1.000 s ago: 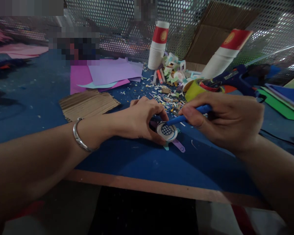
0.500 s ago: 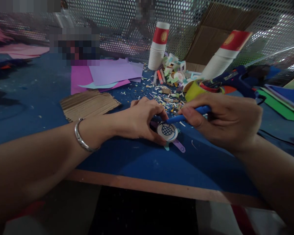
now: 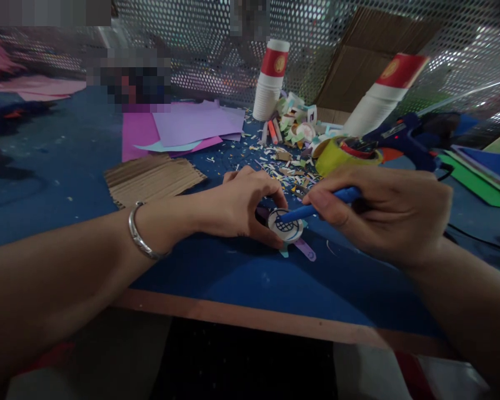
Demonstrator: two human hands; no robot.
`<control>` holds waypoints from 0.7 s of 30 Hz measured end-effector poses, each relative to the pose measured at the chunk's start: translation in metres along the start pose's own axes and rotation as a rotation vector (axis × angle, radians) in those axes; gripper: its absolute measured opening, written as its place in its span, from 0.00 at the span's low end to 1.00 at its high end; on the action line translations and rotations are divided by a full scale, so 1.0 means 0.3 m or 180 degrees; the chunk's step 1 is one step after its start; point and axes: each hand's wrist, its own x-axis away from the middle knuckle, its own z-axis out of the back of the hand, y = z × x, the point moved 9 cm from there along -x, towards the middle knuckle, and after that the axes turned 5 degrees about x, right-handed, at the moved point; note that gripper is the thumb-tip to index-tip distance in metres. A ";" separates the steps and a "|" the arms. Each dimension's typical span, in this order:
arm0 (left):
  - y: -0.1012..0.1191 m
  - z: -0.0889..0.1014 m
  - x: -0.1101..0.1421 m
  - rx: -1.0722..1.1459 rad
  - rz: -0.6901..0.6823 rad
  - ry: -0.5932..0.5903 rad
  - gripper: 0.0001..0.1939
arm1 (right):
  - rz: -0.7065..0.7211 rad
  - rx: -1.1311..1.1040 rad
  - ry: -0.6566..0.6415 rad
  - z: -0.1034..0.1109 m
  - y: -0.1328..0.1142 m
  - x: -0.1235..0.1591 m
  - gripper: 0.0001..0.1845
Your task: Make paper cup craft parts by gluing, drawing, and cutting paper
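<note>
A small white paper disc (image 3: 286, 226) with a blue grid drawn on it lies on the blue table (image 3: 241, 278), on top of purple and teal paper strips (image 3: 307, 250). My left hand (image 3: 241, 208) curls round the disc's left side, thumb and fingers pinching its rim. A silver bracelet (image 3: 139, 236) sits on that wrist. My right hand (image 3: 383, 214) grips a blue pen (image 3: 316, 205) whose tip rests on the disc's face.
Paper scraps (image 3: 287, 161) litter the table behind the hands. A yellow tape roll (image 3: 341, 155), a blue glue gun (image 3: 404, 139), two stacks of paper cups (image 3: 269, 80), corrugated card (image 3: 154, 178) and purple sheets (image 3: 191, 125) lie around. Perforated metal mesh stands at the back.
The pen tip has moved from the disc's upper right edge onto the middle of the grid. The left hand keeps its hold on the disc.
</note>
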 end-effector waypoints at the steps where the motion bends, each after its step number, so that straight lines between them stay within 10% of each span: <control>1: 0.000 -0.001 -0.001 -0.0001 -0.0001 -0.0013 0.33 | 0.0024 0.0018 -0.0023 -0.002 -0.003 -0.001 0.07; 21: 0.003 0.005 0.012 -0.0100 -0.0026 -0.0022 0.31 | -0.0212 -0.0229 0.0093 0.001 0.024 0.007 0.08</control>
